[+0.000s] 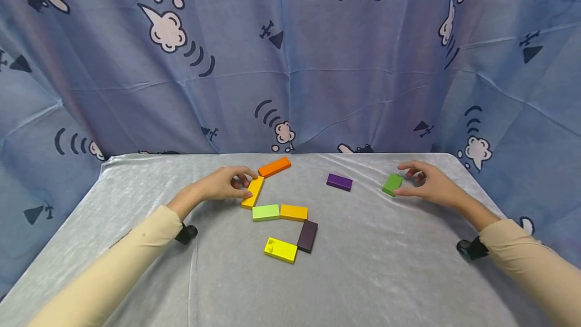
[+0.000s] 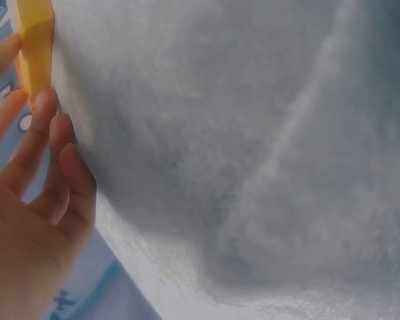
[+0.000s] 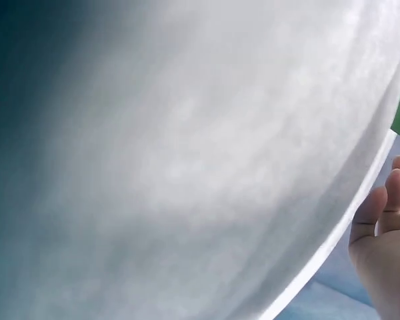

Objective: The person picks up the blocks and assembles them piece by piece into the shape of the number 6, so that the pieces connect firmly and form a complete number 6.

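Your left hand (image 1: 225, 183) pinches an amber block (image 1: 254, 191) between thumb and fingers, left of center on the gray-covered counter (image 1: 363, 276), its long axis slanting away and rightward, far end beside an orange block (image 1: 274, 167). Your right hand (image 1: 431, 184), fingers parted and grasping nothing, curves beside a green block (image 1: 392, 184) at right, whose long axis likewise slants away and rightward.
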